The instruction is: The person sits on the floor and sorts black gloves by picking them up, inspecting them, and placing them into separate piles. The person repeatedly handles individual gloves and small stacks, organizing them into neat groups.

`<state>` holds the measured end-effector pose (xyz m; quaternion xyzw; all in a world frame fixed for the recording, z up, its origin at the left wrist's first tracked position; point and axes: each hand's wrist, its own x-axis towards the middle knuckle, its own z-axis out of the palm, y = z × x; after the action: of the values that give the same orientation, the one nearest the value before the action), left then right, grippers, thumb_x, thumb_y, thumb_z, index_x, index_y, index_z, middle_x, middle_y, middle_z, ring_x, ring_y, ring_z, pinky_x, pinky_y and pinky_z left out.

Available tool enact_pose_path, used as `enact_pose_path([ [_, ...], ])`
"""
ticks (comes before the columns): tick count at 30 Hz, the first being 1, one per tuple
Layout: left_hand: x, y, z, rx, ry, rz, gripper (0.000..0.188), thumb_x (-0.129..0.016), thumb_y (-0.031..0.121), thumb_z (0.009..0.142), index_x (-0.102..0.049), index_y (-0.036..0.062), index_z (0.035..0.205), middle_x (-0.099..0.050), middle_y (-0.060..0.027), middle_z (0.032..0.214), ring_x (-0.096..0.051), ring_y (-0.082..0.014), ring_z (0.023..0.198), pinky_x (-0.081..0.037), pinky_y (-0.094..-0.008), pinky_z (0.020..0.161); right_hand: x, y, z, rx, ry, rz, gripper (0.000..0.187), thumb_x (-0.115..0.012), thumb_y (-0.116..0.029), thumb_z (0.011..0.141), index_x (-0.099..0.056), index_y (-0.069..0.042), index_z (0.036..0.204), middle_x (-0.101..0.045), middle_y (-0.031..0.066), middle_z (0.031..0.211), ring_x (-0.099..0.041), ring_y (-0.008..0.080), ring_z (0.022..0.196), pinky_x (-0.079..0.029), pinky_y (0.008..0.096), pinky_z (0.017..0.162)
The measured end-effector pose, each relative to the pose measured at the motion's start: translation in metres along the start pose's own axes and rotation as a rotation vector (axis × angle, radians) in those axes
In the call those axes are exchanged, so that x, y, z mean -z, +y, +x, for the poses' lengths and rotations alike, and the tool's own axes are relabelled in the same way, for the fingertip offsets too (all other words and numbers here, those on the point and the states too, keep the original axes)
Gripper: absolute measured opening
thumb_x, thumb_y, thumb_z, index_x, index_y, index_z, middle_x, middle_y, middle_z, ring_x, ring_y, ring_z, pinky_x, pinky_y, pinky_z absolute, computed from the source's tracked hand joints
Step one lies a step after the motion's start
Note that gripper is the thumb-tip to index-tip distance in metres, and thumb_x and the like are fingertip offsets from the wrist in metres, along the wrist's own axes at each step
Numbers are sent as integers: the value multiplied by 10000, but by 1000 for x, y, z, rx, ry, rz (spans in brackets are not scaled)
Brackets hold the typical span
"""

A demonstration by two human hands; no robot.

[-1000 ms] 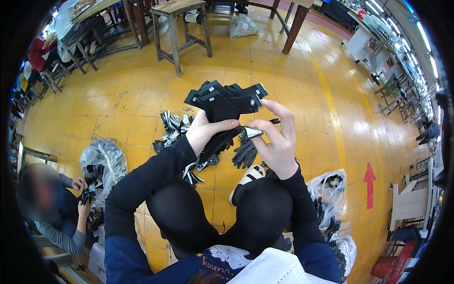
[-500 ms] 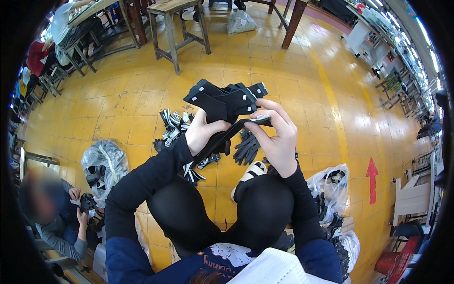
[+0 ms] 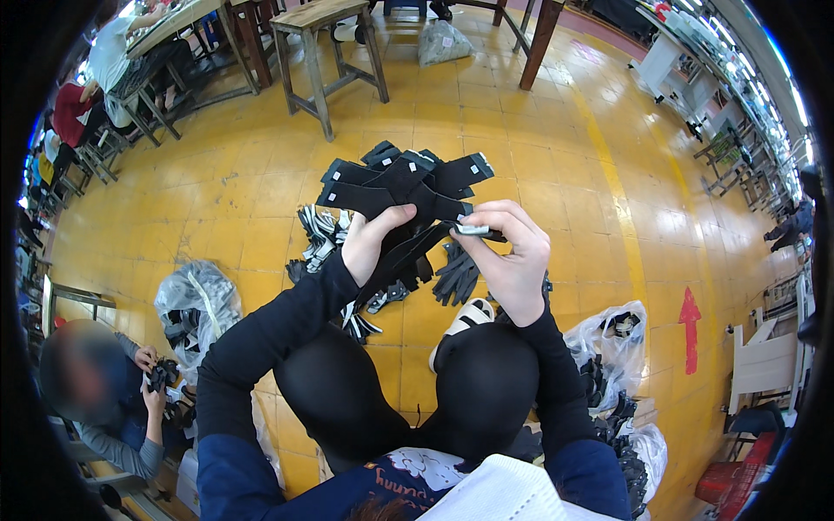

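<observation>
My left hand [image 3: 368, 247] grips a bundle of black gloves [image 3: 395, 181], thumb on top. Their cuffs fan out past the hand in several directions, and small white labels show near the cuff edges. One more black glove [image 3: 407, 254] stretches below the bundle between both hands. Thumb and fingers of my right hand [image 3: 514, 256] pinch its end, where a whitish strip shows. On the floor beneath lie a heap of black-and-white gloves [image 3: 320, 227] and a pile of dark gloves [image 3: 455, 276], partly covered by my hands and the bundle.
Plastic bags with dark items stand at left [image 3: 198, 304] and right [image 3: 612, 343]. At lower left a co-worker [image 3: 130, 408] handles dark pieces. A wooden stool [image 3: 323, 22] stands ahead; a red arrow [image 3: 689, 330] marks the floor at right.
The bundle in my left hand has spread wider, with more cuffs showing toward the left. My left thumb now lies across it. My right hand still pinches the glove's end.
</observation>
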<state>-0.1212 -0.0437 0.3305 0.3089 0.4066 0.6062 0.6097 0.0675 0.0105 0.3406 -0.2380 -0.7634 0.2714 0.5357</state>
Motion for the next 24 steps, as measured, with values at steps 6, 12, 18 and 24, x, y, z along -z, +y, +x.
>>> enact_pose_path([
  [6,2,-5,9,-181,-97,275,280,-677,7,812,-580,-2,1075,-636,-39,1000,-603,-119,887,-497,-270,803,-3,-1,2,-86,-72,-22,199,-748,-4,724,-662,40,899,-634,116,874,-641,201,754,-506,283,659],
  [12,-3,3,3,-233,-58,389,256,-679,2,796,-593,-3,1037,-635,-34,950,-589,-112,857,-493,-260,785,-3,-1,0,-116,-138,56,198,-744,-13,737,-651,61,896,-629,134,906,-641,210,769,-506,289,671],
  [18,-5,10,0,-235,-57,401,207,-635,31,814,-598,3,1016,-633,-37,900,-573,-99,744,-484,-238,688,-5,-3,-1,-127,-209,153,185,-721,6,763,-656,62,927,-622,119,902,-625,189,747,-490,267,663],
  [24,3,2,0,-121,93,116,264,-518,243,873,-610,2,931,-633,-75,767,-598,-138,656,-480,-270,618,-5,-6,-2,-97,-175,155,196,-718,10,771,-662,58,953,-606,97,900,-615,168,767,-481,254,673],
])
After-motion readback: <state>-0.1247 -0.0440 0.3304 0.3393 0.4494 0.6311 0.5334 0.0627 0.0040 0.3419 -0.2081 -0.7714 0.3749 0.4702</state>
